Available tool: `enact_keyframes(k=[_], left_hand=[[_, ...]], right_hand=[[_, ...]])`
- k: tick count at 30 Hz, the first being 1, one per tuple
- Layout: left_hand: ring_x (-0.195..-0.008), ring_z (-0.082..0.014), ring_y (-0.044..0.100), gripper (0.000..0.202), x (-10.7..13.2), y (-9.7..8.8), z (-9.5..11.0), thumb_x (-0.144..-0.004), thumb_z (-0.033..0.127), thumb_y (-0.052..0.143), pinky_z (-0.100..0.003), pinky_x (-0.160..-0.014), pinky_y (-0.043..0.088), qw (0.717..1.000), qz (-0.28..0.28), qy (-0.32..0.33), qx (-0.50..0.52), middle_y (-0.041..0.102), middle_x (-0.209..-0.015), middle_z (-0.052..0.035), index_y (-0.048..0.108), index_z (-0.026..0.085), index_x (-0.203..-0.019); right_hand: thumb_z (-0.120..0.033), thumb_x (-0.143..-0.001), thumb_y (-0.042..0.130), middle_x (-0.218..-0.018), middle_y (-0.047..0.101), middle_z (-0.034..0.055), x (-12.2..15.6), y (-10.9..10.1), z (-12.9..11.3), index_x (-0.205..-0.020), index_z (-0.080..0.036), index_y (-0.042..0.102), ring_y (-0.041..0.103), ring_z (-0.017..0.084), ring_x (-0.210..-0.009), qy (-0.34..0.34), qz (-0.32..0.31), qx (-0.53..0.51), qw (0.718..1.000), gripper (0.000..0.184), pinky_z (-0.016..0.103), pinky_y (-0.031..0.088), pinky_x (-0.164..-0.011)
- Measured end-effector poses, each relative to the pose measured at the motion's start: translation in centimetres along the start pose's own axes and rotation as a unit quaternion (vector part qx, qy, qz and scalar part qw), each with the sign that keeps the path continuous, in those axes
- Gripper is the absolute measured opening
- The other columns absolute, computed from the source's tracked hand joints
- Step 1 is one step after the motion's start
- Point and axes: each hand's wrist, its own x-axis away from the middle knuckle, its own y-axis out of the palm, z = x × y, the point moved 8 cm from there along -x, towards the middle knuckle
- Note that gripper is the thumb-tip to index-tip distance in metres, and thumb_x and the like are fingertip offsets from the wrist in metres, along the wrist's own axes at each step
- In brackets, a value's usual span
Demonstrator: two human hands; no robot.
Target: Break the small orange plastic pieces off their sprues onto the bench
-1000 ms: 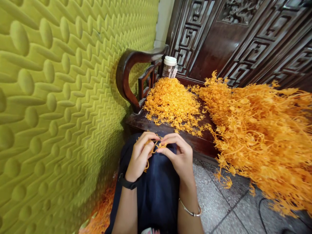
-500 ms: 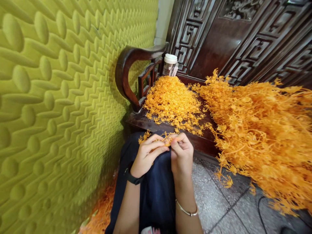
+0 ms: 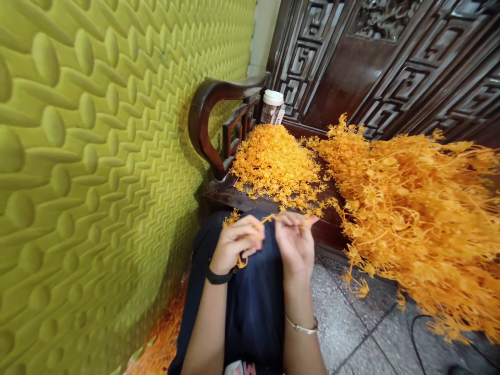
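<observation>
My left hand (image 3: pixel 240 242), with a black band at its wrist, is closed around an orange plastic flower sprig (image 3: pixel 269 217) above my lap. Some of the sprig's frilly ends stick out past my knuckles, and a loop hangs below my palm. My right hand (image 3: pixel 295 242), wearing a metal bangle, has its palm partly turned up. Its fingers pinch orange bits at the tips, and a thin strand runs between the two hands. Just beyond them, a heap of small orange plastic florets (image 3: pixel 277 161) lies on the dark wooden bench (image 3: pixel 219 194).
A large bundle of orange plastic sprigs (image 3: pixel 414 219) spreads over the bench's right side and hangs over the floor. Behind the heap stands a white-lidded jar (image 3: pixel 272 107). A green padded wall (image 3: pixel 97 156) rises at left; more orange pieces (image 3: pixel 167 333) lie low beside it.
My hands have drawn apart, the right one shifting right and turning its palm up. The orange strand between them shows more now.
</observation>
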Motion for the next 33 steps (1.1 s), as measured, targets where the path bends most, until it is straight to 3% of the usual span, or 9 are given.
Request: enact_keyframes(k=[5,15,17,21,22,24,27,30,33], left_hand=[[-0.045,-0.0022,0.044,0.019,0.7,-4.8,0.7,-0.075,0.030,0.065,-0.014,-0.032,0.028,0.988,0.132,0.059,0.059,0.050,-0.075,-0.0028,0.068,0.015,-0.064],[-0.049,-0.0027,0.048,0.020,-0.2,-3.4,-0.8,-0.078,0.027,0.060,-0.014,-0.036,0.035,0.989,0.131,0.046,0.060,0.051,-0.079,-0.0022,0.068,0.013,-0.066],[-0.049,-0.0028,0.048,0.020,-0.2,-3.5,-0.8,-0.078,0.027,0.060,-0.014,-0.036,0.036,0.988,0.134,0.046,0.057,0.051,-0.079,-0.0020,0.068,0.013,-0.066],[-0.049,-0.0030,0.048,0.020,-0.1,-3.7,-0.7,-0.079,0.026,0.058,-0.014,-0.037,0.036,0.989,0.135,0.045,0.052,0.052,-0.080,-0.0020,0.068,0.013,-0.066],[-0.050,-0.0031,0.048,0.020,-0.1,-3.7,-0.7,-0.078,0.026,0.059,-0.015,-0.037,0.036,0.989,0.135,0.043,0.052,0.052,-0.080,-0.0020,0.068,0.013,-0.066],[-0.050,-0.0034,0.049,0.020,-0.1,-3.7,-0.8,-0.078,0.027,0.059,-0.015,-0.037,0.036,0.988,0.136,0.040,0.054,0.052,-0.080,-0.0022,0.068,0.013,-0.065],[-0.050,-0.0036,0.049,0.020,0.0,-3.8,-0.8,-0.077,0.027,0.059,-0.015,-0.038,0.036,0.988,0.137,0.037,0.055,0.053,-0.080,-0.0023,0.068,0.013,-0.065],[-0.049,-0.0035,0.048,0.021,0.0,-3.8,-0.7,-0.077,0.027,0.060,-0.015,-0.038,0.036,0.988,0.136,0.039,0.056,0.053,-0.079,-0.0021,0.068,0.013,-0.064],[-0.049,-0.0033,0.048,0.021,0.0,-3.8,-0.8,-0.076,0.027,0.060,-0.015,-0.038,0.036,0.988,0.138,0.033,0.052,0.053,-0.079,-0.0019,0.068,0.013,-0.064]], right_hand=[[-0.043,-0.068,0.072,-0.061,0.035,-0.0042,-1.6,-3.2,-2.4,-0.063,-0.024,0.054,0.039,0.011,-0.059,-0.041,0.053,-0.086,0.994,0.027,0.024,0.037,-0.057],[-0.036,-0.067,0.074,-0.060,0.045,-0.0034,0.4,0.8,-0.7,-0.069,-0.023,0.062,0.041,0.008,-0.052,0.076,-0.120,0.047,0.989,0.017,0.020,0.033,-0.047],[-0.031,-0.066,0.075,-0.059,0.051,-0.0031,1.3,1.7,-0.1,-0.072,-0.022,0.066,0.042,0.006,-0.047,0.124,-0.200,0.102,0.966,0.014,0.019,0.031,-0.042],[-0.018,-0.066,0.075,-0.068,0.062,0.0004,5.0,4.3,1.5,-0.084,-0.019,0.070,0.051,0.008,-0.047,0.234,-0.439,0.184,0.847,0.018,0.020,0.038,-0.039],[-0.017,-0.068,0.073,-0.070,0.063,0.0009,5.3,4.9,1.3,-0.084,-0.020,0.071,0.054,0.009,-0.049,0.225,-0.462,0.170,0.841,0.016,0.021,0.043,-0.042],[-0.025,-0.074,0.069,-0.083,0.065,0.0024,4.2,5.5,-0.2,-0.089,-0.025,0.069,0.061,0.011,-0.062,0.144,-0.410,0.090,0.896,0.016,0.023,0.050,-0.053],[-0.042,-0.073,0.067,-0.132,0.049,0.0028,1.7,3.6,-2.0,-0.121,-0.037,0.052,0.058,0.020,-0.107,0.019,-0.219,-0.003,0.975,0.050,0.034,0.052,-0.084],[-0.031,-0.071,0.071,-0.150,0.023,-0.0024,0.6,2.0,-0.9,-0.128,-0.043,0.041,0.043,0.025,-0.127,0.039,-0.136,0.052,0.989,0.066,0.046,0.036,-0.104],[-0.023,-0.076,0.065,-0.134,0.049,0.0039,0.4,1.5,0.9,-0.116,-0.030,0.058,0.052,0.023,-0.118,0.126,-0.144,0.121,0.974,0.042,0.046,0.032,-0.107]])
